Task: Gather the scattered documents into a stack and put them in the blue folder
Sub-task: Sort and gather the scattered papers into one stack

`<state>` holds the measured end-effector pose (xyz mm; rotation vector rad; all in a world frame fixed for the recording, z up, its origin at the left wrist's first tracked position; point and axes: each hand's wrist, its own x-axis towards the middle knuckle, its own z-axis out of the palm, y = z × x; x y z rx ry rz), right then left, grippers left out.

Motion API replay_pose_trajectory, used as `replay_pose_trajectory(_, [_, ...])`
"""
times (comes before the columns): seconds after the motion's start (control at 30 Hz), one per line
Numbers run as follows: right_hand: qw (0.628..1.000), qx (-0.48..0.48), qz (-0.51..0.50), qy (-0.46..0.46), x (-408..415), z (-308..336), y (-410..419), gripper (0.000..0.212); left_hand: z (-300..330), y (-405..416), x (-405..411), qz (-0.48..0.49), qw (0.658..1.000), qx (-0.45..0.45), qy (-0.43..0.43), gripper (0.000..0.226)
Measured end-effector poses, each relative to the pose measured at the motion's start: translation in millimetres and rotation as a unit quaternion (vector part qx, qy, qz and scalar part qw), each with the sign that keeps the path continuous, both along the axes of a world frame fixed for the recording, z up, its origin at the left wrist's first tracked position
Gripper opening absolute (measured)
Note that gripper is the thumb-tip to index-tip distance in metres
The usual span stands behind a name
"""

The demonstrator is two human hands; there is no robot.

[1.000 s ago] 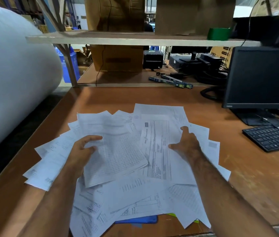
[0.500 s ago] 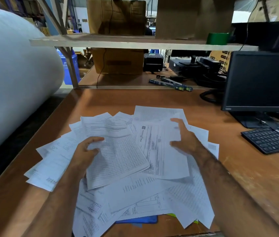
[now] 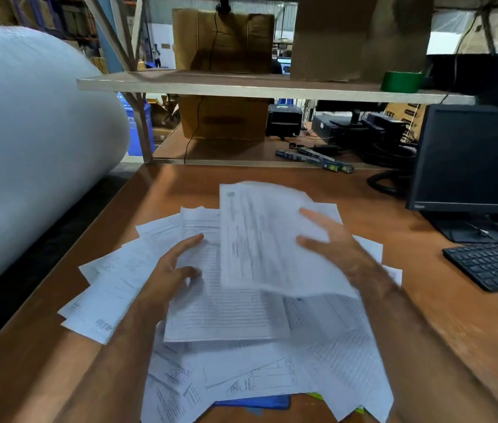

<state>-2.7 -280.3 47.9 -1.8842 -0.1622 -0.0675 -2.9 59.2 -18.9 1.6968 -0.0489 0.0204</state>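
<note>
Several printed white documents [image 3: 272, 380] lie fanned across the brown desk [image 3: 455, 315]. My right hand [image 3: 339, 254] pinches one sheet [image 3: 259, 239] at its right edge, thumb on top, and holds it lifted and blurred above the pile. A lined sheet [image 3: 226, 306] sits in the grip of my left hand [image 3: 171, 270], held by its left edge with its near side raised off the papers. Only a strip of the blue folder [image 3: 253, 403] shows at the near edge of the desk; the papers cover the remainder of it.
A black monitor [image 3: 473, 157] and keyboard [image 3: 491, 264] stand at the right. A huge white roll [image 3: 28, 148] fills the left side. A shelf [image 3: 241, 87] with cardboard boxes and green tape [image 3: 401, 82] crosses overhead. Cables and boxed items lie at the desk's back.
My right hand has lifted its sheet off the pile and swung it up and leftward over the lined sheet. My left hand keeps its hold and has shifted little.
</note>
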Motion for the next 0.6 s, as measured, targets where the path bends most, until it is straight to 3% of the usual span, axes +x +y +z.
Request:
replay_pose_trajectory(0.07, [0.983,-0.179,-0.038,0.001,6,-31,4,0.075,5,-8,-2,-0.020,1.000,-0.009,-0.005,0.068])
replay_pose_trajectory(0.1, [0.973,-0.225,-0.047,0.000,8,-42,5,0.079,7,-11,-3,-0.031,0.999,-0.009,-0.004,0.070])
replay_pose_trajectory(0.17, [0.972,-0.232,-0.038,0.021,8,-54,6,0.082,9,-13,-5,-0.040,0.999,-0.019,0.004,0.070])
replay_pose_trajectory(0.27, [0.977,-0.208,-0.018,0.047,5,-63,10,0.084,11,-17,-8,-0.047,0.998,-0.037,0.001,0.042])
replay_pose_trajectory(0.47, [0.989,-0.141,0.021,0.049,-4,-73,34,0.088,3,-25,-8,-0.046,0.998,0.033,0.011,0.052])
replay_pose_trajectory(0.6, [0.977,-0.203,0.059,0.011,1,-78,50,0.086,3,-27,-9,-0.048,0.998,0.022,0.032,0.063])
